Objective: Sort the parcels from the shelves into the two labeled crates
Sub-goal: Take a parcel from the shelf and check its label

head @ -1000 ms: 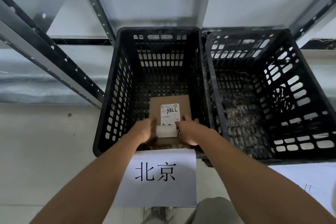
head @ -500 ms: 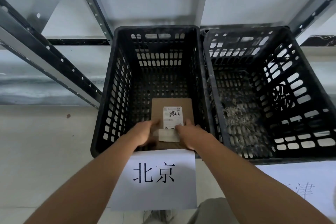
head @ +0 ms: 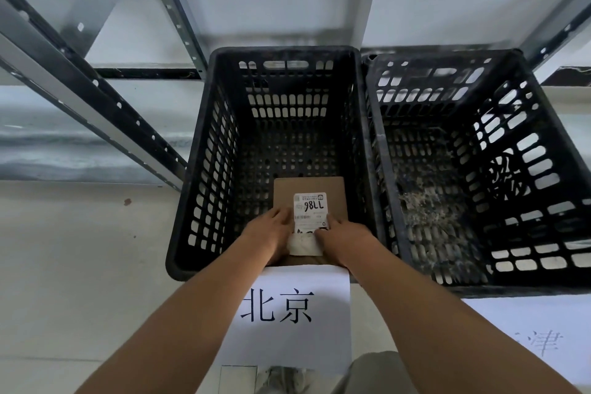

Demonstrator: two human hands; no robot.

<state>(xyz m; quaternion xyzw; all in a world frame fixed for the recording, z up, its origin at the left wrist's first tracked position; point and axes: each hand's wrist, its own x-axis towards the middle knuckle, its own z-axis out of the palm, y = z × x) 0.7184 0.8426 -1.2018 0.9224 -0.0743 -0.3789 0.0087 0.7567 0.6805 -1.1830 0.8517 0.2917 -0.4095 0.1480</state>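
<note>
We see a pale floor (head: 70, 265) carrying two black slotted crates side by side, their walls touching or nearly so. The left crate (head: 204, 189) sits at the centre of our view, the right crate (head: 543, 176) at three o'clock from it. At six o'clock from the left crate a white paper sign (head: 294, 313) printed 北京 lies flat on the floor against its near wall. A second white sheet (head: 531, 339) lies at six o'clock from the right crate, its faint characters partly unreadable.
</note>
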